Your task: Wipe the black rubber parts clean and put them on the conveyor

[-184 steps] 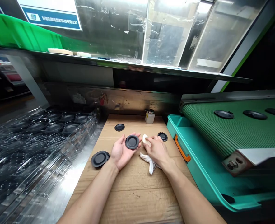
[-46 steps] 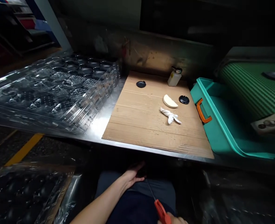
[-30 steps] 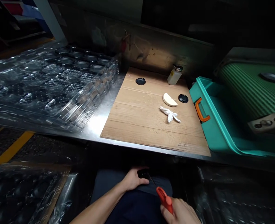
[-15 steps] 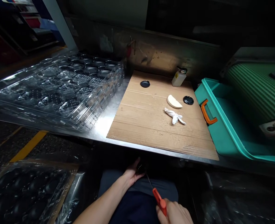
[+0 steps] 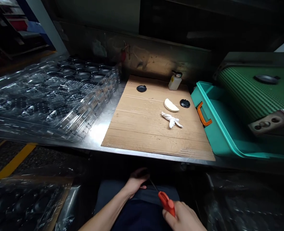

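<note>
Above my lap, just below the table edge, my left hand (image 5: 137,182) holds a small dark round part (image 5: 142,173) that is partly lost in shadow. My right hand (image 5: 181,216) is closed around the orange-red handle of a tool (image 5: 166,202). Its thin dark shaft points up and left, and the tip ends close to the dark part; whether they touch I cannot tell. On the cardboard sheet (image 5: 137,128) lie two black round plastic caps, one at the back left (image 5: 141,88) and another (image 5: 185,103) at the right. A white half-round pad (image 5: 171,105) and a crumpled white cloth (image 5: 172,120) lie near the right cap.
A pump bottle (image 5: 175,81) stands at the cardboard's back. To the right is a turquoise bin (image 5: 210,128) with an orange handle, below a green conveyor belt (image 5: 243,86) carrying a black cap (image 5: 266,79). Stacked clear trays (image 5: 67,99) with black parts fill the left.
My view has shifted, so the table things sit further left. My left hand has turned over the dark part, leaving less of it showing. The right hand keeps its hold on the tool.
</note>
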`<state>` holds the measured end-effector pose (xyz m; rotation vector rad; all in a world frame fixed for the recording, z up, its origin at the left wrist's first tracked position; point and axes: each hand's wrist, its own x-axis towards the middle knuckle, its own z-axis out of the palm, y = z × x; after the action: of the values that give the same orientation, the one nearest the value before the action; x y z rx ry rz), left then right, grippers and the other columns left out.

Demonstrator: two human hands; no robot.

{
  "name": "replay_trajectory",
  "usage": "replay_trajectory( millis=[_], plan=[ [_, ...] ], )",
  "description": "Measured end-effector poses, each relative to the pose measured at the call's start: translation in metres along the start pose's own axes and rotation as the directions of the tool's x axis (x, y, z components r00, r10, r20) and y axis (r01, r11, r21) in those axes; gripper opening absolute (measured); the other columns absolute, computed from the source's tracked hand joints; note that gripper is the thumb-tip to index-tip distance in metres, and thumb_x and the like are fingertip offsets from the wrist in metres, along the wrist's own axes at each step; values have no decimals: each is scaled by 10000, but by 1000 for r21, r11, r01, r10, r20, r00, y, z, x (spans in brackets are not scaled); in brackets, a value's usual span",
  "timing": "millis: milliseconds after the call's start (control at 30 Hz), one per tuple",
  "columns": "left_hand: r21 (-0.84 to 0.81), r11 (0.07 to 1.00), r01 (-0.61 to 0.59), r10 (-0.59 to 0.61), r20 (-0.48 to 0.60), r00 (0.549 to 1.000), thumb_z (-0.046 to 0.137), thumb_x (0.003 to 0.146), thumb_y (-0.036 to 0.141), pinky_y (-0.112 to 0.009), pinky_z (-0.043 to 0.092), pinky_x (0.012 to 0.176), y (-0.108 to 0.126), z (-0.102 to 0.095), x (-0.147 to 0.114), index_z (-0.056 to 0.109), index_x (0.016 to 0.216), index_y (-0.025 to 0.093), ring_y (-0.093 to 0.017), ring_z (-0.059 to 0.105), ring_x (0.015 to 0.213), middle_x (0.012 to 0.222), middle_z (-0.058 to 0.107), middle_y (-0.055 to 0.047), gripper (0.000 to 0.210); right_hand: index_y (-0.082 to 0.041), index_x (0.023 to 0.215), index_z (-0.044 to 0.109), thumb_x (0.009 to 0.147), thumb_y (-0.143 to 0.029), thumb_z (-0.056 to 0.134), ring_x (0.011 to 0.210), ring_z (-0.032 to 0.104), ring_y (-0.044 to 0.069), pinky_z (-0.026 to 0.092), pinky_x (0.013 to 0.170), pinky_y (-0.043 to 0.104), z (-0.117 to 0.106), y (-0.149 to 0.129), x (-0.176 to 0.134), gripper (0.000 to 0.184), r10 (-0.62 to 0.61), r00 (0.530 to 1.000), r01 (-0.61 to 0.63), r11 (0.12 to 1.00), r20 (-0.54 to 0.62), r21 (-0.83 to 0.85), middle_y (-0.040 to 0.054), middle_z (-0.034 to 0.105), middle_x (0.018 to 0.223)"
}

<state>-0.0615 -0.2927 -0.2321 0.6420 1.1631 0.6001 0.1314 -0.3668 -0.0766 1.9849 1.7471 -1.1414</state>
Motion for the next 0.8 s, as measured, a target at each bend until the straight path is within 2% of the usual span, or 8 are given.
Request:
replay_trajectory(
  millis=[133, 267, 333, 467, 633, 700, 733, 800],
  plan=[
    [345, 898, -274, 243, 131, 961, 843, 591, 390, -401, 402, 1063, 1, 5, -10, 679, 1175, 250, -281, 567, 1170, 1216, 660, -82, 623, -201, 793, 632, 877, -430, 445, 812, 659, 221, 413, 665, 252, -13, 3, -2, 308, 36, 999, -36, 999, -5, 35, 81, 704, 832],
    [349, 895, -277, 252, 114, 961, 843, 590, 393, -408, 370, 1092, 0, 6, -9, 678, 1178, 258, -283, 561, 1186, 1240, 652, -79, 626, -197, 789, 644, 883, -417, 448, 777, 661, 210, 402, 640, 238, -12, 8, -2, 309, 35, 999, -34, 998, -12, 49, 78, 704, 796],
    [262, 946, -191, 187, 42, 981, 833, 611, 394, -424, 430, 1038, 0, 6, -5, 655, 1203, 235, -289, 577, 1166, 1234, 647, -106, 639, -194, 786, 654, 883, -405, 448, 771, 663, 211, 401, 647, 241, -9, 8, -3, 311, 12, 1000, -12, 999, -13, 33, 80, 705, 797],
    [-60, 994, 93, -99, -105, 990, 773, 693, 462, -398, 569, 798, 1, 5, 3, 586, 1252, 228, -306, 579, 1173, 1330, 569, -147, 634, -201, 804, 681, 863, -371, 458, 806, 675, 232, 411, 705, 260, 5, 3, -10, 286, -17, 999, 18, 1000, -29, 19, 79, 710, 810],
    [-228, 921, 314, -308, 64, 949, 751, 713, 501, -297, 584, 642, 9, 6, 7, 603, 1195, 183, -273, 703, 919, 1180, 653, -171, 597, -225, 791, 689, 820, -443, 498, 861, 671, 260, 429, 681, 276, 21, 42, -14, 291, 50, 995, -38, 991, -92, 127, 67, 716, 866],
    [-244, 906, 346, -332, 95, 938, 753, 716, 486, -278, 583, 593, 14, 9, 3, 612, 1180, 177, -271, 716, 871, 1138, 671, -172, 574, -214, 754, 667, 837, -480, 475, 745, 667, 233, 434, 652, 282, 21, 87, -16, 339, 176, 962, -121, 960, -207, 254, 56, 707, 788],
    [-247, 906, 344, -333, 87, 939, 752, 720, 478, -279, 584, 583, 16, 11, 0, 621, 1165, 178, -269, 720, 855, 1125, 677, -173, 553, -200, 747, 653, 848, -493, 458, 697, 659, 225, 434, 628, 284, 17, 114, -16, 366, 284, 913, -176, 921, -293, 346, 60, 697, 738],
    [-252, 912, 323, -317, 63, 946, 747, 728, 468, -292, 589, 601, 20, 15, -5, 639, 1131, 176, -259, 723, 817, 1081, 690, -174, 509, -173, 721, 638, 855, -521, 452, 638, 644, 231, 443, 605, 302, 0, 170, -16, 417, 522, 740, -225, 787, -424, 575, 75, 667, 647]
  ],
)
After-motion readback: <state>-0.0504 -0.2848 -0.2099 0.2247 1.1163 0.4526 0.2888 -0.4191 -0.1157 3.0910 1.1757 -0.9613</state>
